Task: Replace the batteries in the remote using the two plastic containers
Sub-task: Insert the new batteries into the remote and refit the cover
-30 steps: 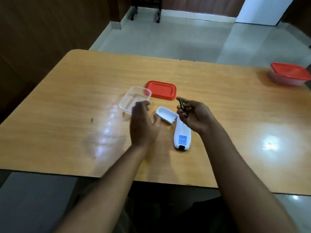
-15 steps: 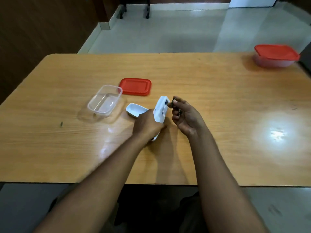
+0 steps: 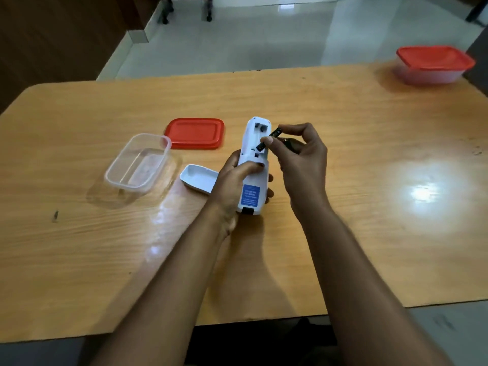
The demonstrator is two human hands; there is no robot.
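My left hand grips a white remote lying back-up on the wooden table, its battery bay uncovered. My right hand pinches a dark battery between thumb and forefinger, tilted over the right slot of the bay. A second dark battery shows in that same palm. The white battery cover lies left of the remote. An open clear plastic container stands further left, with its red lid behind it. A second container with a red lid sits closed at the far right.
A small dark mark is on the table at the left. Beyond the table's far edge lie a glossy tiled floor and dark chair legs. A dark wood wall runs along the left.
My left hand left the clear container, took hold of the remote and tipped its far end up. My right hand brought a battery over to the open bay.
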